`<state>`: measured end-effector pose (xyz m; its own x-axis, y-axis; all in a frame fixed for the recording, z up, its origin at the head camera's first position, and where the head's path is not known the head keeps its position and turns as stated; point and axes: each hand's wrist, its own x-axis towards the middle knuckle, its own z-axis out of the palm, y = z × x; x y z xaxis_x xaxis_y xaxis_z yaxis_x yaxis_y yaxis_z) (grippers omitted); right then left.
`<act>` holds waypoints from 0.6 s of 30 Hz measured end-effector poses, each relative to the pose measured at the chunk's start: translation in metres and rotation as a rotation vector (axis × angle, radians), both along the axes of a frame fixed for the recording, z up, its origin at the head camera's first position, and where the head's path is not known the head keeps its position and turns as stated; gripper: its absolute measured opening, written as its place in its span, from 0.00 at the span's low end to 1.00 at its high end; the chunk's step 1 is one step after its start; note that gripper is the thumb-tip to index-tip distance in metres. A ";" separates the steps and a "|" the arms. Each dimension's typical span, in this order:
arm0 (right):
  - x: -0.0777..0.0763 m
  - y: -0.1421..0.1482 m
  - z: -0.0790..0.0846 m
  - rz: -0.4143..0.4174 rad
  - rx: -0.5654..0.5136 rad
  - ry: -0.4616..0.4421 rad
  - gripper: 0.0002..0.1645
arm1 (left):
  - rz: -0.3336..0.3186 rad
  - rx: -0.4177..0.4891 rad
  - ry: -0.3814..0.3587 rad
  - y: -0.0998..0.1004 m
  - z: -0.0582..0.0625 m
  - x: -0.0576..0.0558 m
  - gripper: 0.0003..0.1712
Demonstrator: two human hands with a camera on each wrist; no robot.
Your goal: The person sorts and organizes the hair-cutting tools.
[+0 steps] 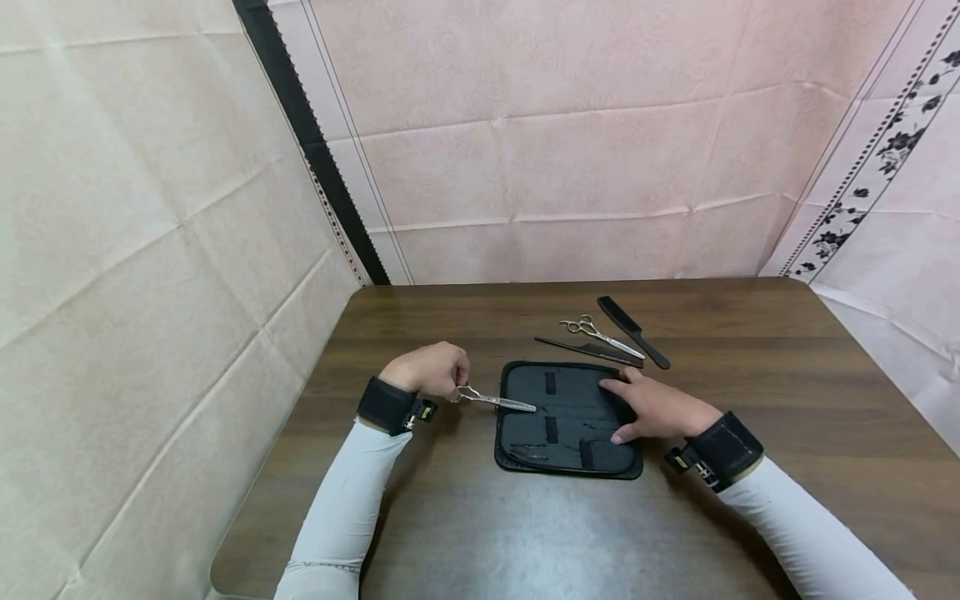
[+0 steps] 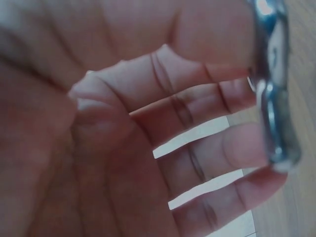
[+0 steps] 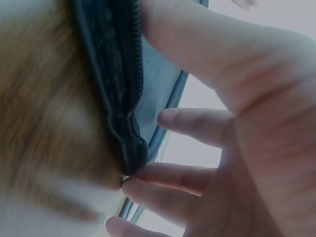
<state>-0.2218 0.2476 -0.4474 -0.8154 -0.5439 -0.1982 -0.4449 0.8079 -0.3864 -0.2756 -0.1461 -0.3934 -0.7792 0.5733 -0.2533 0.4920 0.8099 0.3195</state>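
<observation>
My left hand (image 1: 431,369) pinches a pair of toothed thinning scissors (image 1: 498,402) by the handle. Their blades point right and lie over the left part of a black zippered case (image 1: 525,379). Close up in the left wrist view, the shiny metal handle (image 2: 276,94) is at the fingertips. Lying open and flat on the table, the case shows elastic loops inside. Across its right edge rests my right hand (image 1: 652,406), thumb and fingers spread on it. The right wrist view shows the zipper edge (image 3: 131,74) beside the thumb, with fingertips touching the case's corner.
Behind the case lie a second pair of scissors (image 1: 600,333), a thin black comb (image 1: 581,347) and a black handled comb (image 1: 626,321). All rest on a brown wooden table (image 1: 435,308). Pale cloth (image 1: 585,167) hangs along the table's far and left sides.
</observation>
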 end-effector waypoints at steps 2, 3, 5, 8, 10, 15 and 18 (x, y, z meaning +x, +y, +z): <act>0.001 -0.001 -0.001 -0.008 0.027 0.020 0.58 | 0.002 -0.002 0.004 0.000 0.000 0.000 0.10; 0.002 -0.001 -0.002 -0.013 0.038 0.024 0.60 | 0.004 -0.003 0.004 0.000 0.000 0.000 0.10; 0.004 -0.003 -0.003 -0.015 0.059 0.031 0.63 | 0.008 -0.003 0.002 0.001 0.000 0.000 0.09; 0.006 -0.005 -0.004 -0.017 0.076 0.021 0.69 | 0.012 -0.004 -0.005 0.001 -0.001 0.000 0.09; 0.008 -0.007 -0.004 -0.017 0.083 0.018 0.71 | 0.012 -0.003 -0.008 0.001 -0.002 0.000 0.09; 0.008 -0.010 -0.004 -0.039 0.099 0.029 0.74 | 0.019 0.000 -0.002 0.001 -0.001 0.001 0.08; 0.008 -0.010 -0.004 -0.049 0.104 0.039 0.74 | 0.022 0.001 0.003 0.001 0.000 0.002 0.08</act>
<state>-0.2143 0.2376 -0.4516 -0.8488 -0.4811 -0.2193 -0.4169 0.8640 -0.2822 -0.2738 -0.1450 -0.3930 -0.7923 0.5563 -0.2506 0.4752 0.8202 0.3186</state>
